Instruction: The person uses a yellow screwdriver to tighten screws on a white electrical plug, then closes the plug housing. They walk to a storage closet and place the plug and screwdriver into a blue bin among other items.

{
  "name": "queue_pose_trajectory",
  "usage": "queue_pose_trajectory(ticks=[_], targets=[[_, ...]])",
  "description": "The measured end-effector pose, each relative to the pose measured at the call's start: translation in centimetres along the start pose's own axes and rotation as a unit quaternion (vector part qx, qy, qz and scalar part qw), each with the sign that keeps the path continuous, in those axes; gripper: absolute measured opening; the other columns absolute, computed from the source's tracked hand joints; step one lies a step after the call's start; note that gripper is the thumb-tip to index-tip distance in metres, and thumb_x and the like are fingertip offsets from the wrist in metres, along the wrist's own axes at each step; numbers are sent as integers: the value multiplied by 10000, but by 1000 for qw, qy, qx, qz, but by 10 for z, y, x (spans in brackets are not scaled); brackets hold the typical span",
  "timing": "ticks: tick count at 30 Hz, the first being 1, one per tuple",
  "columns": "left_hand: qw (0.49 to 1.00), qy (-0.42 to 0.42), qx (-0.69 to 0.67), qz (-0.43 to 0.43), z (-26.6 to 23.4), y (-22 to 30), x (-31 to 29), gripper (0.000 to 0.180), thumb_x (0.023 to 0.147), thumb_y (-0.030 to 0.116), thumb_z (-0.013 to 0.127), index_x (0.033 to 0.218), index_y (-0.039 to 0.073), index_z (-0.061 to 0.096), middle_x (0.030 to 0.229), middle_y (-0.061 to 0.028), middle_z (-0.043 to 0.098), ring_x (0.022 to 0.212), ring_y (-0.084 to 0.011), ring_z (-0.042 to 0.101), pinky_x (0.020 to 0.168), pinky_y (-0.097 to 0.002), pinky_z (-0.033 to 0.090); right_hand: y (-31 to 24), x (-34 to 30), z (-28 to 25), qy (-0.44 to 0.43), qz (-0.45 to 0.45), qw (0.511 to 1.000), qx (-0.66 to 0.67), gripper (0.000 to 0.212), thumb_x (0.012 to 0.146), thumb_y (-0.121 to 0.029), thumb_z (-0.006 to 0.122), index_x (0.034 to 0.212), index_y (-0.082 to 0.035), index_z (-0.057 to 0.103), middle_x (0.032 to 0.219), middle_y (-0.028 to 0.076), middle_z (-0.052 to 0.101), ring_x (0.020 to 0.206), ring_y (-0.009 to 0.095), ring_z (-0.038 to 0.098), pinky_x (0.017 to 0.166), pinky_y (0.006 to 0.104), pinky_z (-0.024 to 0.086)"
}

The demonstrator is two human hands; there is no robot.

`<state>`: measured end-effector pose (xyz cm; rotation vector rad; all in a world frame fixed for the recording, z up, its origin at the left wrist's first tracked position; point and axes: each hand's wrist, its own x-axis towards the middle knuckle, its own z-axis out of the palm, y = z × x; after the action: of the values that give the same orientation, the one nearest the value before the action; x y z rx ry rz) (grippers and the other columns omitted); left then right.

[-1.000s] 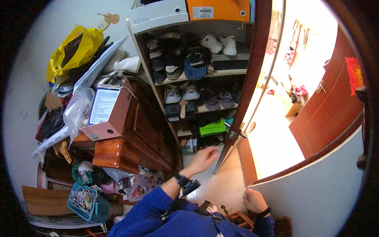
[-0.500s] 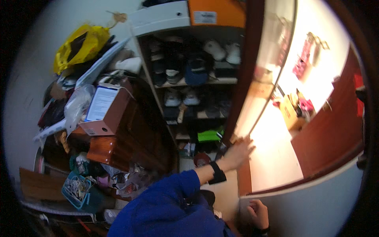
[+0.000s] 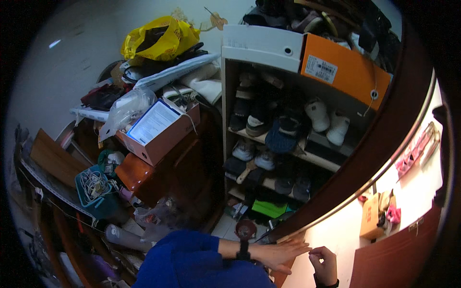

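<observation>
My left hand, below a blue sleeve and a black wristband, reaches to the right with its fingers stretched out and holds nothing. Close to its fingertips is my right hand, its fingers curled in toward the thumb and nothing visible in them. Whether the two hands touch I cannot tell. Both are in front of the bright doorway floor, beside the foot of a dark red door frame. A shoe rack stands beyond, holding white sneakers, dark shoes and a blue cap.
Atop the rack lie a white box and an orange shoebox. Left of it, a wooden cabinet carries a pink box and a yellow bag. A teal basket holds cables. A cardboard box stands past the doorway.
The view has swung right, so the rack shows more fully. My left hand has come away from the door frame area and now lies close to my right hand.
</observation>
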<state>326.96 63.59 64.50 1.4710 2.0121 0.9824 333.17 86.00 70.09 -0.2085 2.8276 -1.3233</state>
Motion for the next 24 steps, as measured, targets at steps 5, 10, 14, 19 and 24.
queue_pose_trajectory(ticks=[5, 10, 14, 19, 24], targets=[[996, 9, -93, -11, -17, -15, -6, 975, 958, 506, 580, 1573, 17, 1, 1621, -279, 18, 1515, -372, 47, 1224, -458, 137, 1, 67, -34, -12, -57, 992, 114, 243, 834, 6, 627, 1072, 60, 627, 901, 140, 715, 848, 194, 685, 778, 305, 543], [980, 90, -176, 25, 9, -30, -2, 972, 971, 613, 468, 1574, 18, -7, 1634, -240, 11, 1517, -352, 61, 1222, -421, 140, 10, 105, -78, -83, -218, 964, 127, 202, 942, -41, 545, 1112, 52, 602, 988, 113, 631, 905, 197, 597, 868, 341, 492], [971, 143, -187, -43, 21, -24, 11, 979, 973, 586, 493, 1574, 29, -44, 1641, -224, 6, 1519, -340, 46, 1221, -398, 124, 17, 131, -116, -142, -181, 956, 180, 180, 951, -89, 567, 1064, 45, 609, 985, 107, 644, 860, 193, 586, 819, 323, 491], [918, 305, -202, -152, 19, 10, 19, 892, 961, 405, 599, 1589, 64, 66, 1569, -193, 315, 1405, -336, 377, 1131, -369, 315, 35, 172, -153, -260, -272, 903, 208, 292, 927, -222, 643, 1045, 44, 618, 972, 145, 651, 865, 209, 594, 804, 332, 483], [868, 413, -138, -240, 36, 32, 42, 835, 930, 375, 633, 1567, 57, 199, 1465, -166, 487, 1293, -310, 508, 1040, -362, 406, 56, 205, -157, -360, -293, 861, 209, 290, 939, -234, 636, 1041, 36, 617, 965, 154, 659, 839, 209, 612, 764, 321, 500]])
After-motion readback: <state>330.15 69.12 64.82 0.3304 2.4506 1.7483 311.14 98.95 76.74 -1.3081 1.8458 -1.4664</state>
